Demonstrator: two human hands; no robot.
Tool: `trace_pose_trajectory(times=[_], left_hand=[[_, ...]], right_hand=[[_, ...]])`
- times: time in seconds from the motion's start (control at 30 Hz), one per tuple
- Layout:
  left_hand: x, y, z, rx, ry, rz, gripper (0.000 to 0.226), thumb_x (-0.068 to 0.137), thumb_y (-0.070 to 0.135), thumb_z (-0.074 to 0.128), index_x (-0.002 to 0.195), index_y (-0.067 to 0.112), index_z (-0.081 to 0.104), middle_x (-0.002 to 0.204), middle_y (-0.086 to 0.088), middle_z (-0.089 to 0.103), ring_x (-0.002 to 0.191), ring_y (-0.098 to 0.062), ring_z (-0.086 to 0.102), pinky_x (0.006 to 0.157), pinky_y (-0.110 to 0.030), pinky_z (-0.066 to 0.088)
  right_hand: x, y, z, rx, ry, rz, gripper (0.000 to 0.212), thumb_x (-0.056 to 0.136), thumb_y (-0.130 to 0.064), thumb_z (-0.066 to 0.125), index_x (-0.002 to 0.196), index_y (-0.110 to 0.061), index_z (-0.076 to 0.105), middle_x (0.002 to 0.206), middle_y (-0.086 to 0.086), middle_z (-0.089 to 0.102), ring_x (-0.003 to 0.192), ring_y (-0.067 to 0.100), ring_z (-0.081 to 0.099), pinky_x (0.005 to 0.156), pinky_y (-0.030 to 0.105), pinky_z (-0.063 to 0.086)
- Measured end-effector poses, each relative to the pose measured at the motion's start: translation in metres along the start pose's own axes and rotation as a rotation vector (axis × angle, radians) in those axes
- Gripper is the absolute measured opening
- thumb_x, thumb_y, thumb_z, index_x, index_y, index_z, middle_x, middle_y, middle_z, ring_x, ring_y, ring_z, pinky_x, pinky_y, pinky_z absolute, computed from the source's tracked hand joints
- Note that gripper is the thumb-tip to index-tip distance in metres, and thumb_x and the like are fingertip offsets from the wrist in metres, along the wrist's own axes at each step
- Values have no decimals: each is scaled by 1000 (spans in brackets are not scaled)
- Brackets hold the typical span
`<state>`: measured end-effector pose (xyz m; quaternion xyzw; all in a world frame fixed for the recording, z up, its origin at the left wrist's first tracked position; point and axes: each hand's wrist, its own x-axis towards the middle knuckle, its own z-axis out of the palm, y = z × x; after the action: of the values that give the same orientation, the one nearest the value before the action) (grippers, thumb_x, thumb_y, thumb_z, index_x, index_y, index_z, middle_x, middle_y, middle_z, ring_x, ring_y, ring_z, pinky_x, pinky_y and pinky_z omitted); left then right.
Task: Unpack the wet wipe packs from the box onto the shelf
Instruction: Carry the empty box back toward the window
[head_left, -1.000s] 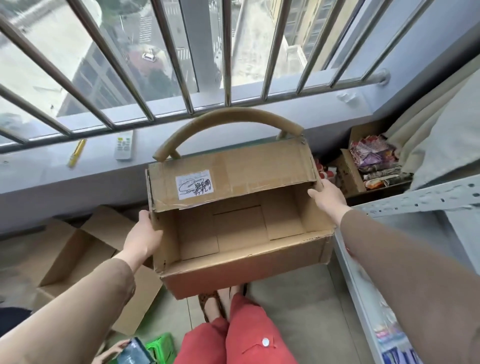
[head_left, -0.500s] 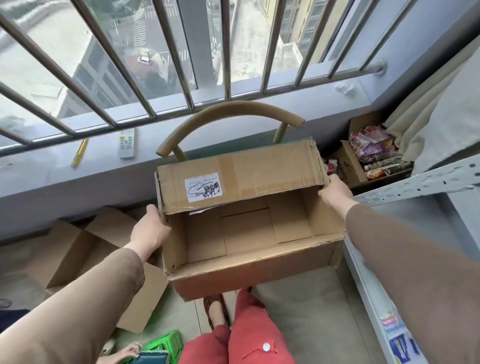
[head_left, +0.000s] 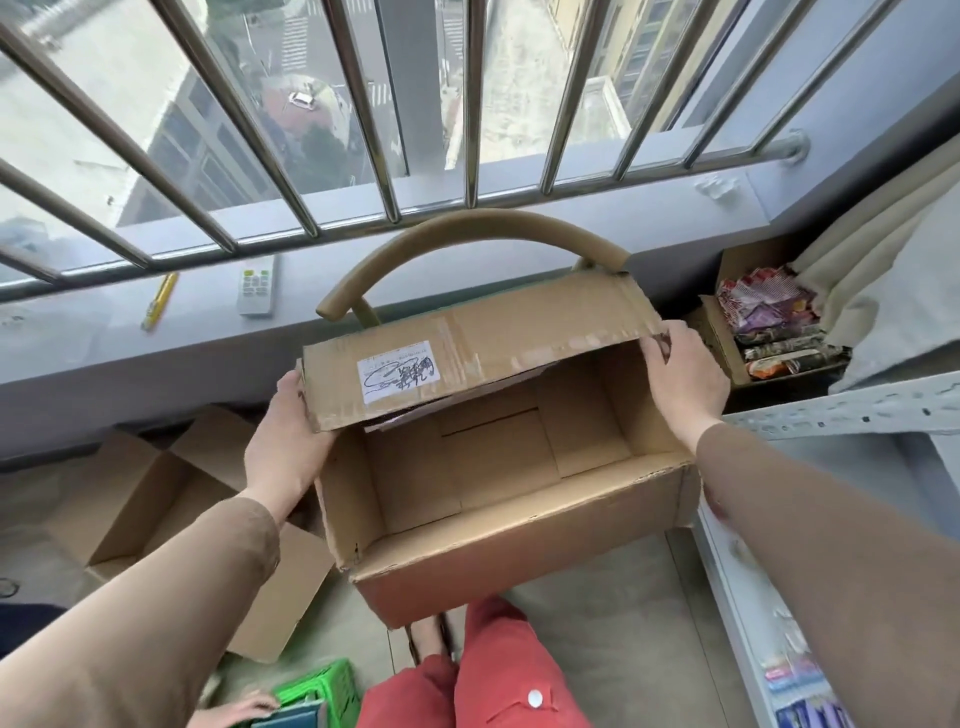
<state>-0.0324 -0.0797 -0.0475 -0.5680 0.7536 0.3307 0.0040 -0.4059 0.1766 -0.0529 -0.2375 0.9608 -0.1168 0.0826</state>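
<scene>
box (head_left: 498, 525) over tiled floor (head_left: 597, 623) | window bars (head_left: 470, 104) | shelf (head_left: 852, 415) right

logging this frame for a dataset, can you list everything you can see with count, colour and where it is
cardboard box: one, brown, centre, open, no packs visible inside
label: one, white with black scribble, on the box's far flap
chair back: one, olive, curved, behind the box
remote: one, white, on the grey sill
pen: one, yellow, on the sill left of the remote
window bars: several, metal, across the top
opened carton: one, brown, floor at left
snack carton: one, brown, mixed wrappers, right
shelf: one, pale grey, right edge
stool: one, green, bottom
trousers: red, bottom centre
left hand: on the box's left end
right hand: holds the flap's right corner
</scene>
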Motion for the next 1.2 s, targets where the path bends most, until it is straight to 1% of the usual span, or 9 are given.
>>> trace_pose_trajectory(times=[0.13, 0.27, 0.37, 0.43, 0.57, 0.7, 0.9, 1.1, 1.2], left_hand=[[18, 20, -18, -213, 157, 9, 56, 87, 47, 66, 137, 33, 44, 131, 6, 61, 112, -18, 61, 95, -39, 48], [66, 47, -29, -328, 206, -43, 47, 82, 57, 60, 113, 23, 66, 110, -2, 71, 104, -24, 65, 93, -40, 50], [87, 66, -29, -308, 201, -31, 41, 92, 48, 58, 121, 20, 59, 111, 5, 64, 101, -17, 59, 87, -31, 44], [99, 78, -27, -287, 227, -10, 44, 90, 50, 59, 121, 19, 57, 113, 6, 64, 102, -17, 59, 88, -32, 45], [111, 75, -25, -181, 196, -83, 49, 86, 60, 59, 110, 16, 56, 105, 0, 63, 96, -24, 60, 84, -37, 48], [108, 62, -25, -169, 152, -115, 64, 86, 60, 59, 126, 12, 48, 124, -11, 60, 113, -34, 58, 93, -45, 48], [93, 57, -22, -167, 146, -107, 69, 90, 53, 59, 137, 9, 36, 138, -16, 52, 124, -38, 52, 100, -46, 42], [80, 56, -23, -190, 150, -128, 63, 94, 48, 56, 140, 10, 35, 113, -9, 58, 111, -35, 57, 89, -39, 40], [66, 53, -27, -168, 132, -114, 62, 94, 47, 57, 140, 10, 37, 123, -11, 59, 116, -34, 56, 93, -40, 40]], right_hand=[[36, -32, -19, 226, 10, 57, 45, 100, -58, 30, 116, -24, 55, 117, 5, 65, 107, 34, 61, 82, 42, 44], [72, -58, -20, 416, -51, 65, 56, 94, -58, 44, 128, -14, 52, 126, 11, 58, 119, 33, 54, 94, 43, 44], [67, -39, -4, 298, -252, 127, 68, 93, -50, 56, 149, -23, 31, 144, 10, 50, 131, 35, 49, 105, 49, 44], [54, -20, 9, 147, -348, 145, 69, 96, -35, 56, 154, -30, 19, 146, 13, 50, 125, 41, 53, 100, 52, 47], [40, 2, 24, 8, -372, 94, 85, 95, -6, 47, 152, -47, -1, 139, 15, 54, 106, 42, 63, 88, 49, 54], [39, 2, 26, -56, -327, 50, 83, 95, -3, 39, 152, -47, -1, 140, 15, 53, 109, 41, 61, 85, 47, 51], [28, 4, 24, -91, -288, 61, 85, 91, -8, 55, 156, -32, 7, 141, 16, 52, 116, 41, 58, 87, 49, 52], [12, -3, 17, -99, -253, 48, 84, 90, -15, 64, 157, -22, 13, 152, 10, 41, 137, 36, 39, 104, 52, 43], [-2, -11, 10, -123, -246, 1, 80, 91, -20, 65, 156, -20, 19, 154, 9, 38, 139, 36, 36, 106, 52, 42]])
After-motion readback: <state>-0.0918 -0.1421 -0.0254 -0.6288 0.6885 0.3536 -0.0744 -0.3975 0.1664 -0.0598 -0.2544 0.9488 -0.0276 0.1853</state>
